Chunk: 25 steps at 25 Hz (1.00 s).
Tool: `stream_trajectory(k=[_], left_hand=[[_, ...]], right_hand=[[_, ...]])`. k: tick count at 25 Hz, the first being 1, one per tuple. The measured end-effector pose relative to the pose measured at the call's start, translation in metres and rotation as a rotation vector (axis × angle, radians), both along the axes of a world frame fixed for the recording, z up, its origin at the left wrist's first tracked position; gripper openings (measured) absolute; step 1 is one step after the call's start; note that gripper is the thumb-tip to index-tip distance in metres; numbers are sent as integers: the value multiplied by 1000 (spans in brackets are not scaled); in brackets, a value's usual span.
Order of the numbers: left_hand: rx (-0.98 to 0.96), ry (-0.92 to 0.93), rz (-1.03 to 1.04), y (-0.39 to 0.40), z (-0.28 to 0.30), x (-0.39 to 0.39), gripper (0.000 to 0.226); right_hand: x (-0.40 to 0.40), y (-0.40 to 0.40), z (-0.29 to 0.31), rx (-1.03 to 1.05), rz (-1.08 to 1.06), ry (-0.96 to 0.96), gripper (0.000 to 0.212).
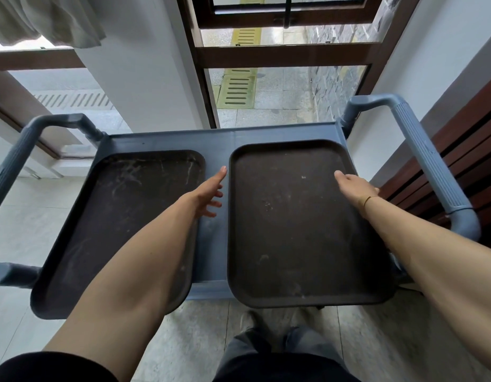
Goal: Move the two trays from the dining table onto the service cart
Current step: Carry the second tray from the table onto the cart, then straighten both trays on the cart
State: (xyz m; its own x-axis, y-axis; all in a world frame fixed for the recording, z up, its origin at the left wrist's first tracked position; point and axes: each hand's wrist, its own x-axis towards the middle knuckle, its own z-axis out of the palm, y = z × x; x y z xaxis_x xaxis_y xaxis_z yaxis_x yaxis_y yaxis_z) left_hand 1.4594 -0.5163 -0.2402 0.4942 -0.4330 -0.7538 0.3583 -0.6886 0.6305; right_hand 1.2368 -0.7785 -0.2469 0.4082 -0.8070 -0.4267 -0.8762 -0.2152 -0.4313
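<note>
Two dark brown trays lie side by side on the top shelf of the grey-blue service cart (pixel 215 146). The left tray (pixel 120 216) is scuffed with pale marks; the right tray (pixel 288 224) overhangs the cart's near edge slightly. My left hand (pixel 208 193) hovers over the bare strip between the trays, fingers spread and holding nothing. My right hand (pixel 354 188) is above the right tray's right rim, fingers loosely apart, a thin bracelet at the wrist. I cannot tell whether either hand touches a tray.
Cart handles rise at the left (pixel 18 155) and right (pixel 429 158). Beyond the cart stands a wood-framed glass door (pixel 282 53). A white wall (pixel 134 67) is at the left, a dark wooden slatted panel (pixel 459 158) at the right. My legs and shoes (pixel 252 321) stand on the tiled floor.
</note>
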Motion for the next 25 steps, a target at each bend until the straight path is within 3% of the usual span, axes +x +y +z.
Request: stream_trajectory(k=[5,10,16,19,25], left_hand=[[-83,-224,-35,17,2,21,79],[-139,-694,-233,34,15,34,70],[48,-1165,-426,77,29,38,77],[144,-1248,-486,103,30,39,78],[199,-1242,-484,160,31,24,80]], right_hand=[[12,25,3,-47,93,-15,68],[19,57,29,-228,202,-73,66],[15,94,57,-379,351,-42,69],[7,114,62,-426,392,-30,69],[-12,162,67,-435,398,-43,70]])
